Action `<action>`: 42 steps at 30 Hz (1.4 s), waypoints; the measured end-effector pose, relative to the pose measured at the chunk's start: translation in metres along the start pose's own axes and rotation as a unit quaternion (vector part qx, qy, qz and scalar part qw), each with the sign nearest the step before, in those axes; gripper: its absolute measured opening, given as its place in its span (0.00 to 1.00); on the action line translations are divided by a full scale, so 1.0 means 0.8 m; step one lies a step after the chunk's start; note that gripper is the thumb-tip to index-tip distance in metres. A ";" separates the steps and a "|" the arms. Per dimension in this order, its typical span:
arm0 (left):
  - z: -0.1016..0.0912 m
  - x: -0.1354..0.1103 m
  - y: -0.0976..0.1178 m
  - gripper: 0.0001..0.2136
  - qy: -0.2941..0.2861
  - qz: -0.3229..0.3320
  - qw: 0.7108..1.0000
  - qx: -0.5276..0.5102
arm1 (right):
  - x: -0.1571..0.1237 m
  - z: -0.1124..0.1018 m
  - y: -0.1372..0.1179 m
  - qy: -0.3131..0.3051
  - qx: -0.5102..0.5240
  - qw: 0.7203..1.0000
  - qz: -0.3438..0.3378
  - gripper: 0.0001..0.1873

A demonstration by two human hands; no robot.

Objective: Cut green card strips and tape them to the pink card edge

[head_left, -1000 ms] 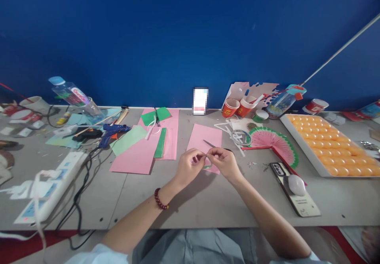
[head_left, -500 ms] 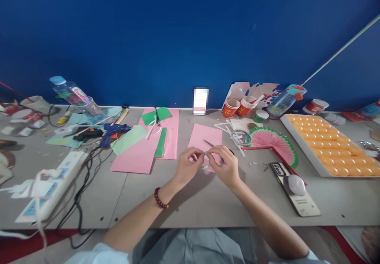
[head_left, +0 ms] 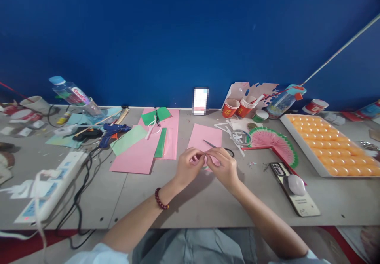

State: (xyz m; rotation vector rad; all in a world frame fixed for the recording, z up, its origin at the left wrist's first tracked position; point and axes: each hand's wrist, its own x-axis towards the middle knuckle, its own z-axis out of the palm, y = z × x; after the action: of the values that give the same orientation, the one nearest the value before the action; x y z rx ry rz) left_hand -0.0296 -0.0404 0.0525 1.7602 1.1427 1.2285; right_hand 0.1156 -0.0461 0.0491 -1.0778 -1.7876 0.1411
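Note:
My left hand [head_left: 190,165] and my right hand [head_left: 223,164] meet fingertip to fingertip above the front of a pink paper sheet [head_left: 204,135]. Both are closed in a pinch, and whatever lies between the fingers is too small and covered to name. Under the fingers, a small light-green scrap [head_left: 206,168] shows at the sheet's near edge. A pair of scissors [head_left: 229,152] lies on the sheet just beyond my right hand, partly hidden by it, with the blade pointing away to the left.
Left are pink card [head_left: 136,161], a second pair of scissors [head_left: 157,115], a blue glue gun [head_left: 114,131] and a power strip [head_left: 53,188]. Right are a pink-green paper fan [head_left: 270,139], paper cups [head_left: 230,107], a phone [head_left: 305,202] and a tray of orange balls [head_left: 314,169]. A lit phone [head_left: 200,101] stands behind.
My right hand has shifted slightly left, and more of the scissors' handle shows. A small greenish-grey piece seen between the fingertips before is now covered by them.

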 end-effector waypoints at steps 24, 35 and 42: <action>0.002 -0.001 -0.006 0.05 0.005 -0.003 1.000 0.004 | 0.001 -0.002 -0.003 0.001 0.024 0.998 0.058 0.08; 0.005 -0.004 -0.004 0.06 0.006 0.030 0.999 0.021 | 0.000 -0.003 -0.004 -0.003 0.038 0.995 0.088 0.07; 0.001 -0.002 0.001 0.06 0.022 0.004 0.999 -0.033 | 0.001 -0.001 0.008 0.004 0.221 0.926 0.306 0.03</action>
State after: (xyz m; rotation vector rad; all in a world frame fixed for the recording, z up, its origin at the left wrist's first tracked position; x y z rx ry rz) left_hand -0.0286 -0.0421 0.0527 1.6984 1.1084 1.2998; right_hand 0.1198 -0.0422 0.0462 -1.2529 -1.2637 0.8739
